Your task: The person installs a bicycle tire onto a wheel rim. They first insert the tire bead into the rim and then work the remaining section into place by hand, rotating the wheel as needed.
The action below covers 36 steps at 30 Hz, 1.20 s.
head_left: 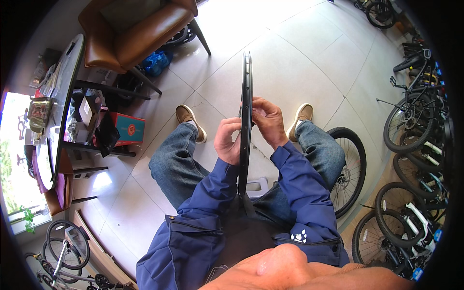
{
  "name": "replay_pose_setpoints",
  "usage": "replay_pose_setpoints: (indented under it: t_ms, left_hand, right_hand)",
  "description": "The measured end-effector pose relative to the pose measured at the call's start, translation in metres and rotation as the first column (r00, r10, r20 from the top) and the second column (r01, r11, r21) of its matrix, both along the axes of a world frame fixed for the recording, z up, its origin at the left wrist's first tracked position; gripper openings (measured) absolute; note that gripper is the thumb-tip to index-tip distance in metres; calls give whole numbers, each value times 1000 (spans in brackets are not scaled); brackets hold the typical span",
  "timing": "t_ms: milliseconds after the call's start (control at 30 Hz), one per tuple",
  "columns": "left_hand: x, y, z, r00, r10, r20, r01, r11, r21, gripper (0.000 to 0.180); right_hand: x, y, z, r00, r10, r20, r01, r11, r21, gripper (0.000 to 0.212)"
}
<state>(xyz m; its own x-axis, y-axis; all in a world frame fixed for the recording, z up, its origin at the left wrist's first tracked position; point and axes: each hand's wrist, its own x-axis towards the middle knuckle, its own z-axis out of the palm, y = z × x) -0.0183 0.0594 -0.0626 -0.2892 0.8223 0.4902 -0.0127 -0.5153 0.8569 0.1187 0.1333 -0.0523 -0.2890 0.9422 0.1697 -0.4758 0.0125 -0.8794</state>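
A black bicycle wheel rim (245, 96) with no tyre on it stands upright between my knees, seen edge-on. A row of small holes runs along its outer face. My left hand (227, 140) is at the rim's left side, fingers curled inward, partly hidden behind the rim. On the other side, my right hand (268, 121) has its fingers bent and pinched together close to the rim. What is between those fingertips is too small to tell. The hub and most spokes are hidden by the rim and my hands.
A wheel with a tyre (355, 179) lies beside my right leg. Several bicycles (411, 116) line the right side. To the left are a cluttered table (63, 116), a red and teal box (129, 128) and a brown leather chair (140, 36). Another bicycle (63, 251) is at lower left.
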Motion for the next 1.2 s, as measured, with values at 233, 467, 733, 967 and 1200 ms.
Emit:
replay_pose_setpoints:
  t_ms: [233, 467, 733, 967, 1200]
  left_hand:
    - [-1, -1, 4, 995, 44, -87, -45, 999, -4, 21]
    - [-1, -3, 8, 989, 63, -136, -65, 998, -10, 21]
    - [-1, -3, 6, 989, -25, -148, 16, 998, -61, 21]
    - [-1, -2, 1, 999, -10, -45, 10, 1000, 9, 20]
    - [-4, -5, 7, 972, 49, -231, -43, 999, 28, 17]
  right_hand:
    - [-8, -6, -3, 993, -37, -113, 34, 999, -28, 22]
    - [2, -9, 5, 998, -19, 53, 21, 999, -42, 22]
    - [-2, -7, -3, 997, -73, -16, 73, 997, -2, 17]
    - [-4, -11, 6, 998, -24, -59, 21, 998, -54, 19]
    - [0, -10, 3, 999, -38, 7, 38, 999, 16, 18]
